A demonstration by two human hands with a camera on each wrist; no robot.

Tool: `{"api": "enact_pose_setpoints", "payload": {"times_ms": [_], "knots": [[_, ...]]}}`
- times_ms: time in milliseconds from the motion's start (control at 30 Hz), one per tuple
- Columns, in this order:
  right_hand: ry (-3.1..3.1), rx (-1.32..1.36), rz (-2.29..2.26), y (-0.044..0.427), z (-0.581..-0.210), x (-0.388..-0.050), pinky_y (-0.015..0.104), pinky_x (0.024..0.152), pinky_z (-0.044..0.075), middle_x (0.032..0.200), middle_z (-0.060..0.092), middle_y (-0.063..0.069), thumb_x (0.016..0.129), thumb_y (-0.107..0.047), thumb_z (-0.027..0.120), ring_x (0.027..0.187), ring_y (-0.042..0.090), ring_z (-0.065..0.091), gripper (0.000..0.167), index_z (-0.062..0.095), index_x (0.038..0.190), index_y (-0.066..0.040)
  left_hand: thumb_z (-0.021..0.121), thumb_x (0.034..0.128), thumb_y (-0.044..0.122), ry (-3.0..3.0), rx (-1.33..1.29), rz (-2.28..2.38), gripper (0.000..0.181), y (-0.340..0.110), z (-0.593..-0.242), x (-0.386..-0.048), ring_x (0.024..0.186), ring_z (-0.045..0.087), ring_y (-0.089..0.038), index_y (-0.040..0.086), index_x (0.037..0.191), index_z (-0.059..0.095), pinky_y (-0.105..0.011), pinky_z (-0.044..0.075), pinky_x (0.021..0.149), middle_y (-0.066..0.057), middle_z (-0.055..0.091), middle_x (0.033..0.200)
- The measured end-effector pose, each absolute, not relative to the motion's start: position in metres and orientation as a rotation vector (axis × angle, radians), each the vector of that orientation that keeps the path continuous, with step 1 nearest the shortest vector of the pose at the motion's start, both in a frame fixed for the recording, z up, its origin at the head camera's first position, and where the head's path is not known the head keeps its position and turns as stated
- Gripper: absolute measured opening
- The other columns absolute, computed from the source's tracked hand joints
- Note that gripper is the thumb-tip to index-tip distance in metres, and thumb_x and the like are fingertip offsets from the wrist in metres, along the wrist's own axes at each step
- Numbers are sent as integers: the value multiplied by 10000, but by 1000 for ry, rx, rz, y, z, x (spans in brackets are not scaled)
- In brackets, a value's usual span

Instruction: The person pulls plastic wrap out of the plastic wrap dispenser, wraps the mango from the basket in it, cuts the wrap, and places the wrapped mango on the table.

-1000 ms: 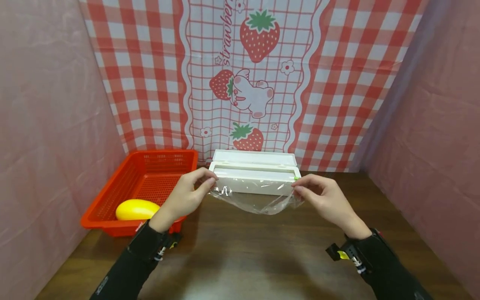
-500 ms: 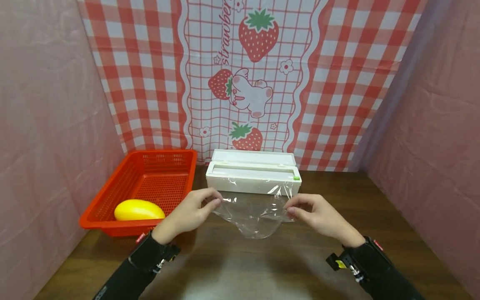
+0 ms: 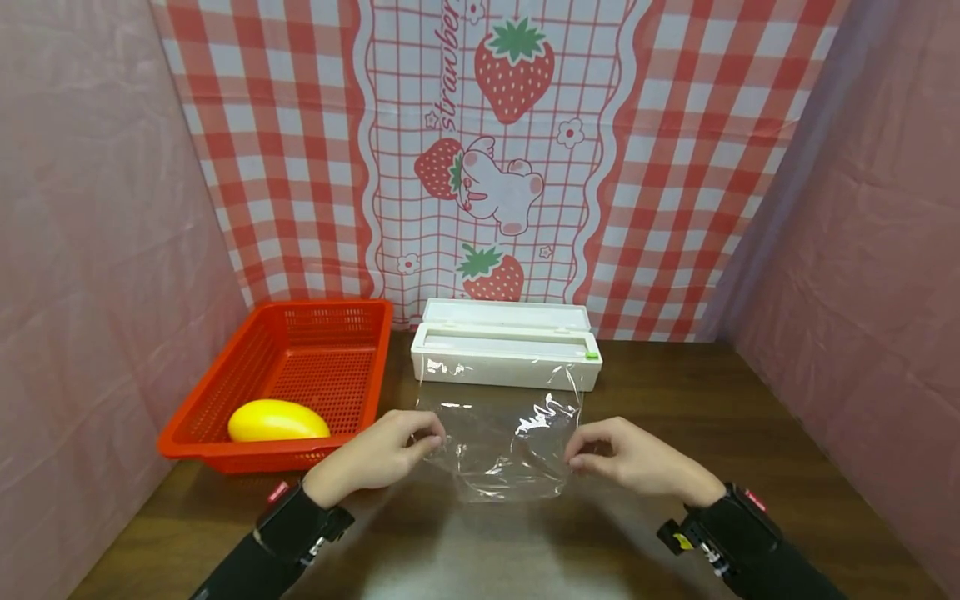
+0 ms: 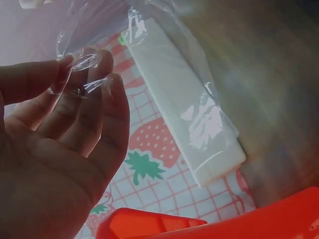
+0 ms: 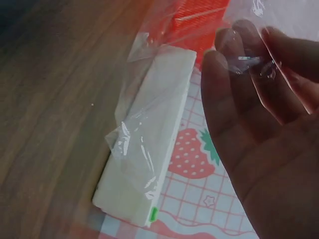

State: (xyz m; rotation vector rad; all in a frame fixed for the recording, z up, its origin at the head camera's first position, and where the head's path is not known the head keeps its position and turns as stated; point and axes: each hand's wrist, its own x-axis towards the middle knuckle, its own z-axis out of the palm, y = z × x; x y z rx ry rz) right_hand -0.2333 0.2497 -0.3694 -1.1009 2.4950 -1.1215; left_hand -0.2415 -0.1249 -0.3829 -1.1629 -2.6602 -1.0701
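A clear plastic film (image 3: 495,433) stretches from the white box (image 3: 506,371), whose lid stands raised at the back. My left hand (image 3: 378,454) pinches the film's near left corner between thumb and fingers; in the left wrist view that hand (image 4: 65,124) has film over its fingertips. At the near right corner my right hand (image 3: 641,458) pinches the film, and the right wrist view shows this hand (image 5: 269,109) with film at its fingertips. The film's near edge sags between the hands, above the table.
A red basket (image 3: 176,442) stands at the left with a yellow oval object (image 3: 277,420) inside. Behind the box hangs a red-and-white checked cloth (image 3: 300,150) with strawberries, and pink cloths (image 3: 82,250) flank the brown table (image 3: 712,400). A green piece (image 3: 592,356) sits at the box's right end.
Both hands have moved from the box toward the table's front, and the film between them and the box has grown longer. The box and basket have stayed in place.
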Motion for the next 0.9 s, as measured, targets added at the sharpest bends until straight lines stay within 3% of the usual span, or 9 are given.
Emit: {"api": "enact_pose_setpoints", "payload": {"times_ms": [167,400,600,900], "knots": [[2415,-1151,-1059,250,-375,-232,293,732,555,888,705,13,1000,-163,655,813,67,636,75,723,973,-148,635,996,111,-2709,-1176,-1067,84,-126,-390,-238,755,567,-72,161,962,694,-271,506,717,0,677,850],[2335,-1219,-968,252,-386,-230,275,687,535,842,669,-101,980,-130,667,763,8,589,92,711,920,-183,628,996,109,-2775,-1228,-1026,78,-128,-396,-232,732,546,-60,107,949,690,-261,490,707,99,603,785],[2244,-1187,-958,251,-392,-226,235,630,521,808,646,-105,965,-101,670,720,-24,563,106,706,894,-171,629,996,112,-2837,-1232,-1049,78,-130,-399,-229,741,567,-100,112,945,688,-265,496,713,73,639,808],[2245,-1170,-900,250,-395,-224,227,647,516,822,646,-135,955,-111,683,729,-33,561,98,710,888,-177,628,979,76,-2877,-1278,-1027,128,-130,-407,-222,688,551,-11,134,870,659,-230,478,663,98,614,739]]}}
